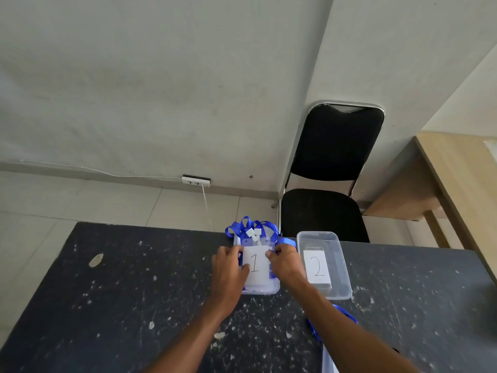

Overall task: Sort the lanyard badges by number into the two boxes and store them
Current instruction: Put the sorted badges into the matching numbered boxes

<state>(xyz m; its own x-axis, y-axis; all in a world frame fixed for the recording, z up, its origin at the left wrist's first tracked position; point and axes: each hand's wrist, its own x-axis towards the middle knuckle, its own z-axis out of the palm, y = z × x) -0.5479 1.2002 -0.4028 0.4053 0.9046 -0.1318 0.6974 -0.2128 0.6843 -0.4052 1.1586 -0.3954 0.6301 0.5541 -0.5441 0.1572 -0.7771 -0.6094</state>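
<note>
A badge marked "1" [255,265] lies on top in the left clear box [265,290], with blue lanyard ribbon [250,227] bunched over the box's far end. My left hand [228,267] holds the badge's left edge and my right hand [285,265] pinches its right edge and a strand of ribbon. The right clear box [341,281] holds a badge or card marked "2" [318,266]. Another blue lanyard [347,314] lies on the table under my right forearm, with a clear badge sleeve [326,359] at the bottom edge.
The boxes stand near the far edge of a dark, paint-speckled table [134,292]. A black chair [330,179] stands behind the table, a wooden desk [457,170] at the right. A power strip [196,181] sits at the wall base.
</note>
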